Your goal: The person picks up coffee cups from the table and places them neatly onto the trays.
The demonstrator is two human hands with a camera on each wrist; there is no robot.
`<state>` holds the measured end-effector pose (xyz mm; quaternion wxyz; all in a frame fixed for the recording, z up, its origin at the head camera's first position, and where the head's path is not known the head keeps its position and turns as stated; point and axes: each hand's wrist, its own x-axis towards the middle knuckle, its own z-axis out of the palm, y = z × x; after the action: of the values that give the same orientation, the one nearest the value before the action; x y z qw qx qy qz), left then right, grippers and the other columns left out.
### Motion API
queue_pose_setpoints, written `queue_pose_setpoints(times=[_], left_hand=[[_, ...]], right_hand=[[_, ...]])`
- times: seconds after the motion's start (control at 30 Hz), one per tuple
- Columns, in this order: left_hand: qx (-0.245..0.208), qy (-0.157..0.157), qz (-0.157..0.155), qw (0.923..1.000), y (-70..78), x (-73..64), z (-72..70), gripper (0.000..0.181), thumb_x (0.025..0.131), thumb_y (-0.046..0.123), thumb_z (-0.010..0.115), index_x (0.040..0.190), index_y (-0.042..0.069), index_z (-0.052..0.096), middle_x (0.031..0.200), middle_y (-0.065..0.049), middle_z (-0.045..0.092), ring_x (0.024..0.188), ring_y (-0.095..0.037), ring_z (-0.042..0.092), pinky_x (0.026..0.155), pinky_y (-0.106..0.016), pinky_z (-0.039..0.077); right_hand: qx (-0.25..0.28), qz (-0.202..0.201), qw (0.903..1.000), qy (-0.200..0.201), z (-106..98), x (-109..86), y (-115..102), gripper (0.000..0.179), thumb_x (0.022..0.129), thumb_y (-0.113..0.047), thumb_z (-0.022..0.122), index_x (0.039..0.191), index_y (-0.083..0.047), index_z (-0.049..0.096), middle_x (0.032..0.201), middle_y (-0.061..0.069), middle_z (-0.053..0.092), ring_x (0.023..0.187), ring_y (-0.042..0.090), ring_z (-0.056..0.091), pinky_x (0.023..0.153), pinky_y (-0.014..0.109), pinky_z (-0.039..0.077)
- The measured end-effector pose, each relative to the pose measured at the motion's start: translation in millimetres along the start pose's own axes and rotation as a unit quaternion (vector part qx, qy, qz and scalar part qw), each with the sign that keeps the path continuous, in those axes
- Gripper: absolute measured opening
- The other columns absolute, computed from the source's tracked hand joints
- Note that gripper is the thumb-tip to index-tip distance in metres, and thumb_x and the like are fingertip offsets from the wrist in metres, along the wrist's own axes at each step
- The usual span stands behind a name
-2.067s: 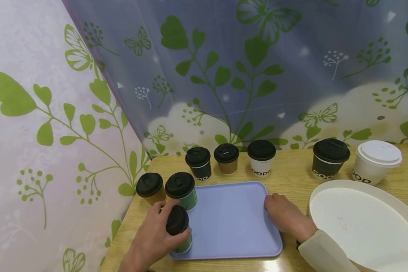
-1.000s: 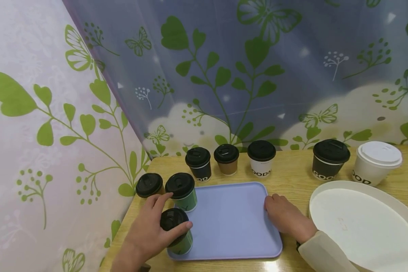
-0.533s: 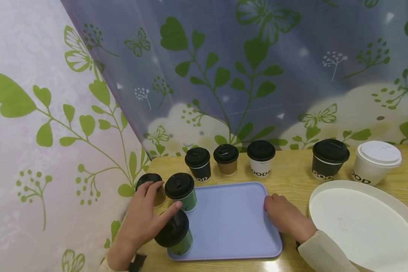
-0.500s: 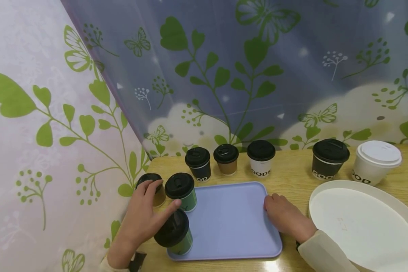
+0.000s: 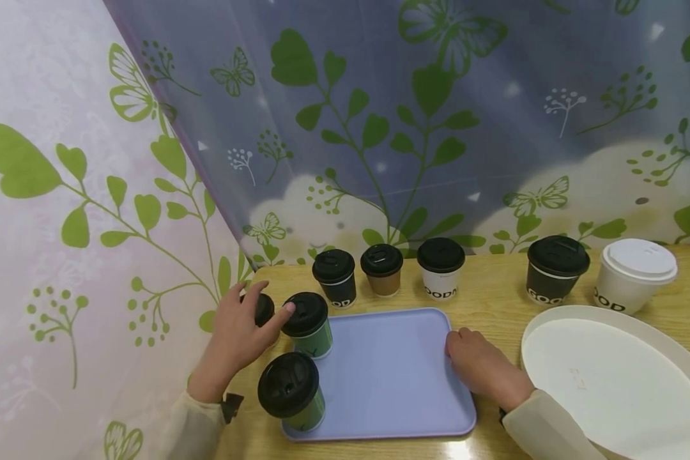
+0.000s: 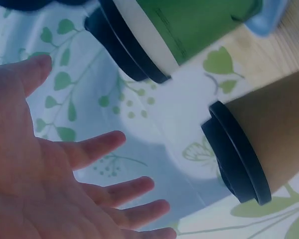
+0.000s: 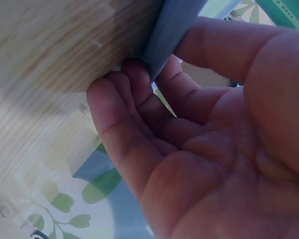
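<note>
My left hand (image 5: 238,332) is spread wide beside a brown cup with a black lid (image 5: 264,310), which it partly hides in the head view. The left wrist view has the fingers apart from that brown cup (image 6: 274,134). Two green cups with black lids stand on the left side of the lavender tray (image 5: 397,377): one at the near corner (image 5: 305,415), one farther back (image 5: 315,338). My right hand (image 5: 485,367) holds the tray's right edge. In the right wrist view its thumb and curled fingers pinch the rim (image 7: 172,35).
Behind the tray stand a dark cup (image 5: 335,278), a small brown cup (image 5: 384,281) and a white cup (image 5: 441,281), all black-lidded. Farther right are a black cup (image 5: 554,275) and a white-lidded cup (image 5: 632,281). A round white tray (image 5: 615,377) lies at right.
My left hand has let go of the near green cup at the tray's corner and moved away toward the brown cup, its fingers spreading. The right hand keeps its place on the tray.
</note>
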<state>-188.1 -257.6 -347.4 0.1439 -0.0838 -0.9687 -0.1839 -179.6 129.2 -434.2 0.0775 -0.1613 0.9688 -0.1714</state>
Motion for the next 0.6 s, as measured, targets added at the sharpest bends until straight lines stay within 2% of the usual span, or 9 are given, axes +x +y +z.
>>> queue_pose_setpoints(times=[0.13, 0.3, 0.6], left_hand=[[0.006, -0.018, -0.022, 0.9996, -6.6, 12.3, -3.0, 0.076, 0.099, 0.051, 0.063, 0.153, 0.001, 0.045, 0.155, -0.041, 0.029, 0.142, -0.06, 0.029, 0.11, -0.075, 0.024], [0.033, -0.044, -0.044, 0.9975, -18.9, 28.2, -2.5, 0.08, 0.1, 0.056, 0.059, 0.157, 0.002, 0.04, 0.157, -0.041, 0.024, 0.143, -0.06, 0.026, 0.109, -0.076, 0.024], [0.03, -0.053, -0.076, 0.9952, -38.4, 48.5, 8.2, 0.084, 0.097, 0.064, 0.058, 0.154, 0.007, 0.04, 0.159, -0.039, 0.019, 0.144, -0.061, 0.022, 0.105, -0.08, 0.023]], right_hand=[[-0.004, -0.005, 1.0, 0.004, 0.1, 0.3, 0.5, 0.011, 0.103, 0.0, 0.05, 0.102, 0.0, 0.062, 0.095, 0.014, 0.056, 0.092, 0.031, 0.057, 0.083, 0.05, 0.052], [-0.006, -0.004, 1.0, 0.002, 0.3, 0.2, 0.4, 0.012, 0.103, 0.0, 0.05, 0.102, 0.0, 0.062, 0.095, 0.014, 0.056, 0.092, 0.031, 0.057, 0.083, 0.05, 0.052], [-0.008, -0.014, 0.9998, 0.011, -0.5, -1.2, -0.5, 0.01, 0.102, 0.001, 0.051, 0.101, 0.0, 0.061, 0.094, 0.013, 0.055, 0.09, 0.031, 0.056, 0.083, 0.051, 0.051]])
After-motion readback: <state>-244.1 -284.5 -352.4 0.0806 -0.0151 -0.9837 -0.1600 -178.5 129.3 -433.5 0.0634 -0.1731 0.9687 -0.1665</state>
